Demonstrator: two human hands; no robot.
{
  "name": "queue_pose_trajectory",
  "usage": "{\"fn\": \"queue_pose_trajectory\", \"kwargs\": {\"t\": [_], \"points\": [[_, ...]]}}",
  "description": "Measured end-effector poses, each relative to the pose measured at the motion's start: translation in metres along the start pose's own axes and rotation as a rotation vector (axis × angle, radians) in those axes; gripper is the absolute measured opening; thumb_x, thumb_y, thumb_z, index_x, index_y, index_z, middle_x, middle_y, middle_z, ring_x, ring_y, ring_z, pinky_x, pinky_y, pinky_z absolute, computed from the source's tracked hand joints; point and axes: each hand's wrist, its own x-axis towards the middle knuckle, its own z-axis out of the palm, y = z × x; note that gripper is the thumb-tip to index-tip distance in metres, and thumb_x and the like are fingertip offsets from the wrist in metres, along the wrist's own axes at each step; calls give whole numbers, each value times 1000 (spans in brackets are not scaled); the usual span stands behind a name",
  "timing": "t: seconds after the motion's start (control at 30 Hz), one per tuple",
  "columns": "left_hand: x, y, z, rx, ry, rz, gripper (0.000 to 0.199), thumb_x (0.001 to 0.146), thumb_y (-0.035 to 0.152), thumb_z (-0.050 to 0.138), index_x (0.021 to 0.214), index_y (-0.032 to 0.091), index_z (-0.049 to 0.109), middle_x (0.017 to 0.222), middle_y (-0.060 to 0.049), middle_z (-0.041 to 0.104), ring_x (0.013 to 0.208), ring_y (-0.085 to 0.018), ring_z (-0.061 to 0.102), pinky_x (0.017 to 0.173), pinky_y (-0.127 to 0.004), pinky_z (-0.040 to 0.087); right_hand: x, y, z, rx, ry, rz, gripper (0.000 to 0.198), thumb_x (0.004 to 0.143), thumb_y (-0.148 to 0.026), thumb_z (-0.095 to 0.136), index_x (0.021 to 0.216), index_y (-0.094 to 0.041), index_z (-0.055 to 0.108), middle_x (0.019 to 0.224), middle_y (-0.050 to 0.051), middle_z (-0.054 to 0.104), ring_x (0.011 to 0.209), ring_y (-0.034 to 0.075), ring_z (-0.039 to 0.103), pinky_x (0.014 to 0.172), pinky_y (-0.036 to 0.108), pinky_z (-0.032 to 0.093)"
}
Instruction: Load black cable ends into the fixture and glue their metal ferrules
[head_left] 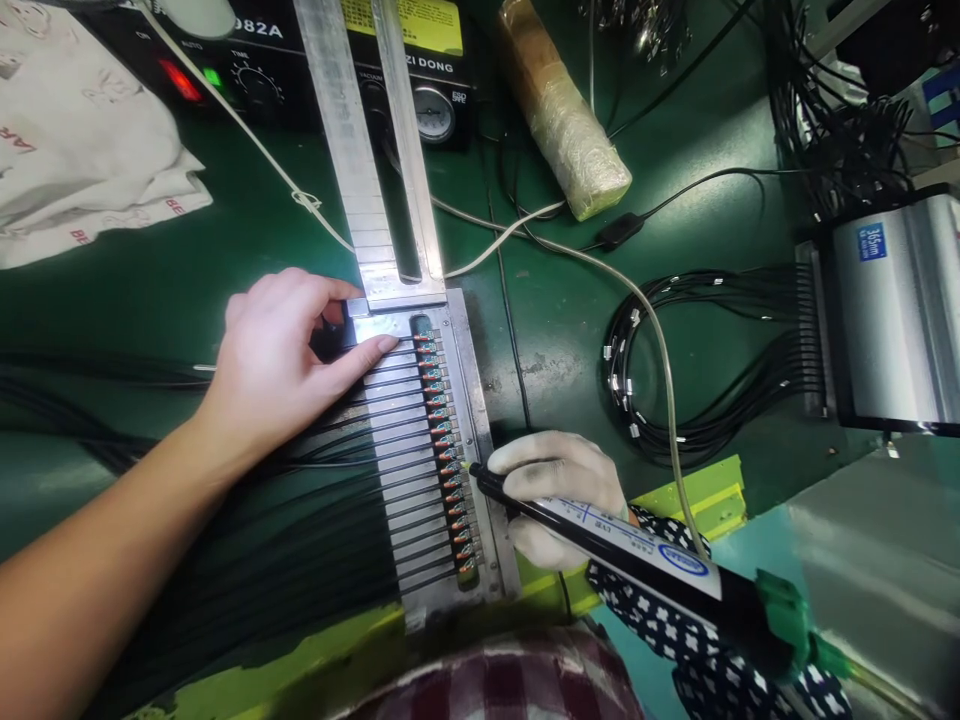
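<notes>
My bare left hand [277, 350] grips the upper left corner of a metal cable fixture [478, 410], thumb on top and the other fingers curled at its edge, partly hidden. Black cables [409, 424] lie side by side across the fixture, ending in a row of small connector boards [440, 412] with coloured wires. In a white glove, my right hand [562, 480] is closed around a black glue syringe [637, 555] with a white label. Its tip points left at the boards near the middle of the row; whether it touches one I cannot tell. A green adapter [784, 620] and hose join its rear end.
A hinged metal frame [341, 150] rises from the fixture's top, before a black dispenser box [247, 75] with a gauge [433, 113]. White cloth [82, 150] lies at left, a wrapped block [574, 140] behind. Coiled cables [622, 370] run to a silver unit [900, 310] at right.
</notes>
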Motion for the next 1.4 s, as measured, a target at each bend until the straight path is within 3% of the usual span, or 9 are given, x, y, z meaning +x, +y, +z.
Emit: {"fn": "queue_pose_trajectory", "kwargs": {"t": [0.63, 1.0, 1.2, 1.4], "points": [[0, 0, 1, 23, -2, -20, 43, 86, 60, 49, 101, 21, 58, 82, -2, 53, 82, -23, 51, 72, -34, 34, 2, 2, 1, 35, 15, 8, 14, 74, -22, 72, 86, -17, 66, 92, 8, 73, 76, 16, 72, 71, 25, 61], [0, 0, 1, 23, -8, -15, 42, 85, 58, 51, 101, 20, 58, 81, -2, 52, 81, -22, 51, 71, -33, 34, 1, 5, -3, -6, -57, -9, 15, 78, -25, 69, 91, -18, 65, 97, 7, 72, 80, 17, 72, 72, 26, 62], [-1, -2, 3, 15, 17, -6, 44, 86, 61, 49, 102, 21, 58, 81, -2, 52, 81, -22, 50, 70, -33, 33, -1, -5, -1, 0, 65, -82, 12, 80, -25, 65, 90, -18, 64, 92, 7, 72, 72, 17, 72, 63, 26, 62], [0, -1, 3, 9, 24, -4, 45, 85, 62, 50, 100, 20, 58, 81, -2, 52, 80, -22, 50, 70, -33, 32, -10, -6, -2, -4, -7, -13, 14, 76, -23, 68, 88, -17, 65, 92, 8, 72, 76, 16, 72, 68, 25, 61]]}}
